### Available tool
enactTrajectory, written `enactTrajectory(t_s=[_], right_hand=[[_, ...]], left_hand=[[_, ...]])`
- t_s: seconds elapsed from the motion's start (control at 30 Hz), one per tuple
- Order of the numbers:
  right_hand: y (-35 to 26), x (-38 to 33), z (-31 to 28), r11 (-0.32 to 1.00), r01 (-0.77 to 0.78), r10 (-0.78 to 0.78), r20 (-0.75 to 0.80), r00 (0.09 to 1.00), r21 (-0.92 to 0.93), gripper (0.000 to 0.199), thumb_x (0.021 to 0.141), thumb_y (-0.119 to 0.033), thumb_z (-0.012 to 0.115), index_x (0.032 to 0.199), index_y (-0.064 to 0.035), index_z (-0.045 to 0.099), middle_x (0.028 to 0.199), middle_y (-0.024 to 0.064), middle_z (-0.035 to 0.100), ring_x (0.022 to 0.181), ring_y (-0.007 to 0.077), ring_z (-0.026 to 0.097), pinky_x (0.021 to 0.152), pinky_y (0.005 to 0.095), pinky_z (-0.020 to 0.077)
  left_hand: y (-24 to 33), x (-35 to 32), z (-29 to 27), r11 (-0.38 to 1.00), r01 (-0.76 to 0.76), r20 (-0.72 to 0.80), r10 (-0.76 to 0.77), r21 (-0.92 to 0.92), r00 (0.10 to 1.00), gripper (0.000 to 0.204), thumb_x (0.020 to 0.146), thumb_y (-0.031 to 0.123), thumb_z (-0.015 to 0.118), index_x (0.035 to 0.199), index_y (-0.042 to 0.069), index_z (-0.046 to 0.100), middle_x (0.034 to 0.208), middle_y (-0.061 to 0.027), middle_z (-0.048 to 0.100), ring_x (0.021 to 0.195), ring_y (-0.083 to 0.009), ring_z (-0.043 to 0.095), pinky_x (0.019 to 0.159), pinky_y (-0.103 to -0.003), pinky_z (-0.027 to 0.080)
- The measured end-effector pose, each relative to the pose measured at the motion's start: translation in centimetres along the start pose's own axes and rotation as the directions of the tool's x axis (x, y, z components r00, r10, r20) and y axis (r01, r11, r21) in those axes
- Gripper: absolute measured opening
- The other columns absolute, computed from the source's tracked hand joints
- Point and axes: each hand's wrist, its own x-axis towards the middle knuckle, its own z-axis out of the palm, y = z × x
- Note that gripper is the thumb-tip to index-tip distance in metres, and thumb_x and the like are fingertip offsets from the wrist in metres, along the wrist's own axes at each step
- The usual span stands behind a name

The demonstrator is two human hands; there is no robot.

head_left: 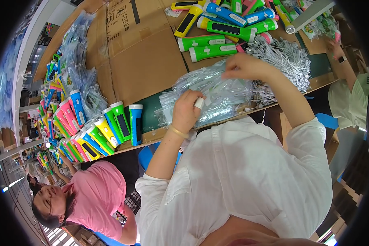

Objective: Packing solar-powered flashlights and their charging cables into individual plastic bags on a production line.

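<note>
A pile of clear plastic bags (223, 100) lies on the table edge right in front of me. At its left side my left hand (185, 108) has its fingers curled in, closed on a plastic bag. A small white piece (199, 103) shows at its thumb; whether it is a wrap or a separate item I cannot tell. My right hand (247, 67) hangs bent over the far right of the bags, its fingertips smeared by motion. Just beyond it are green flashlights (213, 52) and a heap of white cables (289, 61).
Upright flashlights (119, 121) in several colours crowd the table's left, beside more plastic bags (76, 61). Flat cardboard (145, 45) covers the middle back. A person in pink (96, 197) sits at the left; another person's hand (336, 50) reaches in at the far right.
</note>
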Motion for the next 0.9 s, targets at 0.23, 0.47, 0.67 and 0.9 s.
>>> enactTrajectory(t_s=[0.23, 0.47, 0.67, 0.9], right_hand=[[2.4, 7.0, 2.4, 0.760, -0.113, -0.215, -0.411, 0.886, -0.640, 0.052, 0.078, -0.020, 0.078, 0.125, -0.0093, 0.058, 0.106, 0.0106, 0.067, 0.101, 0.0297, 0.066, 0.082, 0.0427, 0.0557], [-0.5, 4.8, -0.5, 0.923, -0.050, -0.163, -0.506, 0.847, -0.382, 0.059, 0.077, -0.016, 0.074, 0.129, -0.0049, 0.050, 0.110, 0.0168, 0.067, 0.098, 0.0382, 0.066, 0.080, 0.0462, 0.0551], [-4.6, -2.2, -0.6, 0.775, 0.308, -0.103, -0.371, 0.923, 0.551, 0.063, 0.091, -0.009, 0.065, 0.147, -0.0014, 0.038, 0.129, 0.0098, 0.058, 0.117, 0.0189, 0.057, 0.106, 0.0354, 0.0424], [-4.2, -3.7, 3.4, 0.806, 0.218, -0.148, -0.169, 0.974, 0.551, 0.052, 0.092, -0.014, 0.068, 0.134, 0.0012, 0.041, 0.113, 0.0133, 0.065, 0.102, 0.0207, 0.062, 0.085, 0.0341, 0.0496]], left_hand=[[2.2, 1.2, 0.2, 0.890, -0.455, 0.247, 0.446, -0.026, 0.860, 0.029, 0.068, -0.007, 0.062, 0.094, 0.007, 0.064, 0.112, -0.0084, 0.066, 0.096, -0.0302, 0.064, 0.080, -0.039, 0.054], [0.8, 0.4, 0.2, 0.908, -0.362, 0.212, 0.404, -0.212, 0.890, 0.018, 0.076, -0.003, 0.066, 0.093, 0.004, 0.067, 0.096, -0.0100, 0.066, 0.086, -0.0304, 0.065, 0.074, -0.036, 0.054], [0.6, 0.2, -0.6, 0.932, -0.285, 0.169, 0.325, -0.223, 0.931, 0.015, 0.080, 0.001, 0.069, 0.094, 0.004, 0.068, 0.096, -0.0112, 0.065, 0.085, -0.0293, 0.065, 0.073, -0.035, 0.053], [0.5, -0.4, 0.3, 0.907, -0.365, 0.118, 0.394, -0.211, 0.912, 0.022, 0.076, -0.004, 0.070, 0.096, 0.005, 0.069, 0.097, -0.0108, 0.063, 0.085, -0.0293, 0.064, 0.073, -0.037, 0.053]])
